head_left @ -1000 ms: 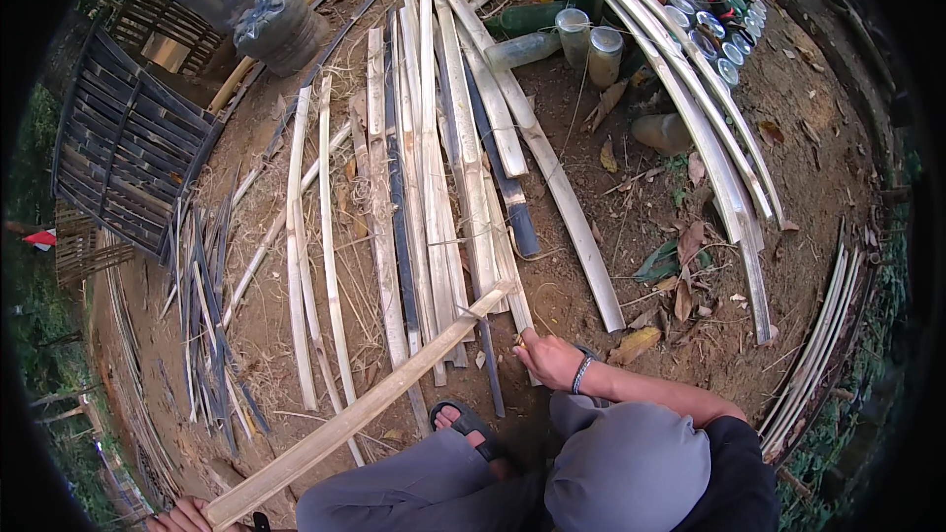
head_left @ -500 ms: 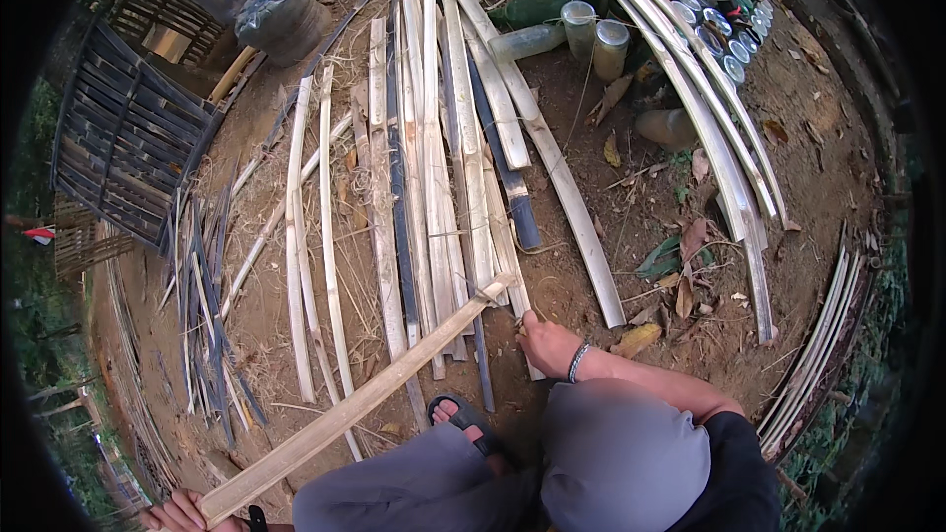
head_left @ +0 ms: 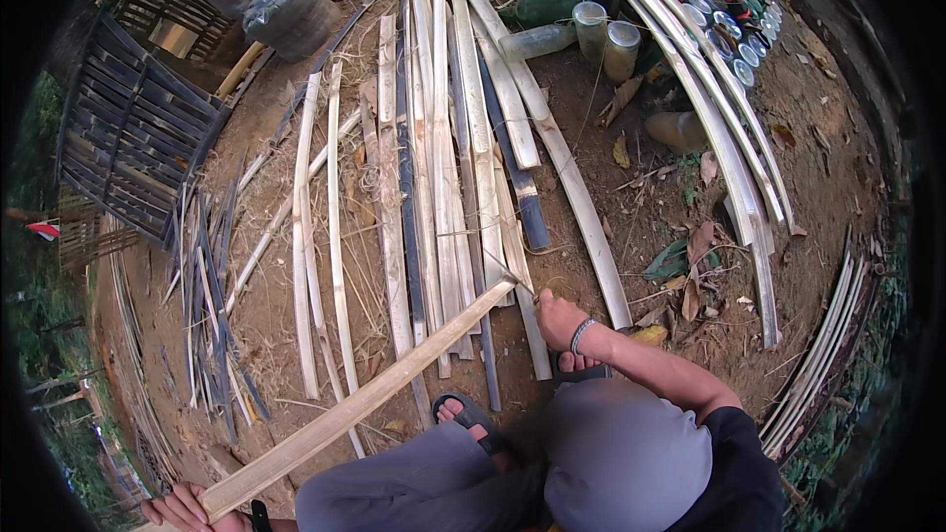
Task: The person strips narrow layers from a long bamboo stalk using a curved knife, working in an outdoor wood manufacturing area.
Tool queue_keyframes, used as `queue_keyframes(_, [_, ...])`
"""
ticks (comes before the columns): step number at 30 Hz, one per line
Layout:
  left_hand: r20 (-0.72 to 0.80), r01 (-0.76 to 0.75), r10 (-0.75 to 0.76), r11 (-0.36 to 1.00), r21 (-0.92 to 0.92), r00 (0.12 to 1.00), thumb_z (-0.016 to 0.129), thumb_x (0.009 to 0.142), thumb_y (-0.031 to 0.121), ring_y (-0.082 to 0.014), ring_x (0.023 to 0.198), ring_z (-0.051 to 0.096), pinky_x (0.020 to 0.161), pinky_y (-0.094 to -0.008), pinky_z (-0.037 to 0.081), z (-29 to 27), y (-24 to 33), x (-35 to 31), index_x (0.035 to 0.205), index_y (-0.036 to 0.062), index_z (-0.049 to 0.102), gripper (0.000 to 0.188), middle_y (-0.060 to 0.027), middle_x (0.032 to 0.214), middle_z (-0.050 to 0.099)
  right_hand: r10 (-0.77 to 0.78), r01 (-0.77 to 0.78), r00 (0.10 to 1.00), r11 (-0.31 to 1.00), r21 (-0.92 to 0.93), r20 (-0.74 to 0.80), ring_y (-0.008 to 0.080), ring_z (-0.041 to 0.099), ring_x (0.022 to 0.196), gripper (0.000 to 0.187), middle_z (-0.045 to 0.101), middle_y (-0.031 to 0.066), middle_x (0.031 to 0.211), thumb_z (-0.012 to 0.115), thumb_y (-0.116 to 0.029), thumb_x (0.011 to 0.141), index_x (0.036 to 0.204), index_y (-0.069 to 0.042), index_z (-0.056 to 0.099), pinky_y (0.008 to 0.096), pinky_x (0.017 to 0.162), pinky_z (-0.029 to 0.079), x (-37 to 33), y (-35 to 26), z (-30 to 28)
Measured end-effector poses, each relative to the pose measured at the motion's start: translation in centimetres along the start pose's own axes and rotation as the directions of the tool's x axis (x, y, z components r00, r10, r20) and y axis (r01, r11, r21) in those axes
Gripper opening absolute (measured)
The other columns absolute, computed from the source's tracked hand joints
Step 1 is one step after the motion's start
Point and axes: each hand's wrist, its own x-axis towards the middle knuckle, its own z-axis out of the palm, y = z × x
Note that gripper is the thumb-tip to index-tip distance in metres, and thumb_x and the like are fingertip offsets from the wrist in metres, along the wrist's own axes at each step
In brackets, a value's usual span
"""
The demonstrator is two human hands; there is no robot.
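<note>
A long pale bamboo slat (head_left: 355, 409) slants from the lower left up to the middle. My left hand (head_left: 182, 509) is closed around its near end. My right hand (head_left: 560, 320) is a fist just beyond the slat's far end, gripping a slim dark tool, apparently a knife (head_left: 522, 285). Its thin blade touches or lies very near the slat's tip; the fist hides the handle. Beneath that tip, several split bamboo strips (head_left: 429, 177), mostly pale with a few dark, lie side by side on the soil.
Several curved strips (head_left: 695, 69) lie at right, near glass jars and bottles (head_left: 621, 44). Thin dark strips (head_left: 212, 305) are heaped at left, below a slatted bamboo panel (head_left: 138, 128). A filled plastic bag (head_left: 291, 15) stands at the back. My sandalled foot (head_left: 465, 412) is close by.
My right hand has moved slightly forward, away from me, with the tool at the slat's far end. My left hand keeps its hold, and the slat stays nearly in place.
</note>
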Motion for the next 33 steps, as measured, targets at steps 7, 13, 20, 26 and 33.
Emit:
queue_keyframes(7, [-0.016,-0.019,0.019,1.0,0.012,1.0,0.021,0.088,0.073,-0.0098,0.036,0.028,0.04,-0.0212,0.025,-0.1,-0.1,0.3,0.084,0.0061,0.043,0.071,0.0015,0.045,0.031,-0.007,0.007,1.0,1.0,-0.008,0.004,0.0497,0.062,0.076,0.026,0.062,0.0337,0.078,0.044,-0.017,0.092,0.097,0.008,0.044,0.0538,0.071,0.051,0.7,-0.3,-0.8])
queue_keyframes(13, [0.028,0.008,-0.007,1.0,-0.01,1.0,0.02,0.088,0.073,-0.01,0.036,0.028,0.041,-0.0212,0.025,-0.2,-0.1,0.5,0.083,0.0065,0.042,0.071,0.0014,0.044,0.032,-0.11,0.11,0.991,0.994,0.011,0.074,0.0488,0.063,0.075,0.027,0.061,0.0341,0.077,0.044,-0.02,0.093,0.096,0.007,0.043,0.0525,0.07,0.052,-1.2,-1.7,-1.2])
queue_keyframes(20, [0.068,0.022,-0.022,1.0,0.004,0.997,0.02,0.089,0.073,-0.0105,0.038,0.029,0.049,-0.0213,0.031,0.4,0.1,-0.2,0.083,0.0067,0.042,0.07,0.0019,0.044,0.032,-0.141,0.142,0.987,0.99,-0.011,0.079,0.0482,0.063,0.075,0.027,0.062,0.0324,0.075,0.044,-0.021,0.094,0.098,0.006,0.042,0.0534,0.07,0.051,-2.8,-3.3,-1.3])
queue_keyframes(26, [0.004,0.009,-0.009,1.0,0.0,1.0,0.021,0.089,0.072,-0.0086,0.038,0.029,0.045,-0.0202,0.027,-0.4,-0.5,0.4,0.084,0.007,0.043,0.069,0.0021,0.044,0.033,-0.162,0.163,0.987,0.985,-0.057,0.026,0.047,0.063,0.074,0.024,0.063,0.0302,0.075,0.045,-0.017,0.091,0.097,0.006,0.041,0.0533,0.068,0.05,-2.5,-2.9,-0.9])
queue_keyframes(33, [-0.003,-0.001,0.001,1.0,0.011,1.0,0.021,0.089,0.072,-0.0084,0.038,0.029,0.044,-0.0198,0.027,-0.3,-0.6,0.0,0.084,0.0064,0.044,0.07,0.0029,0.044,0.034,-0.202,0.203,0.979,0.978,-0.05,0.034,0.0465,0.063,0.072,0.017,0.062,0.0309,0.074,0.041,-0.009,0.089,0.098,0.005,0.041,0.0536,0.066,0.051,-3.2,-3.8,-0.6])
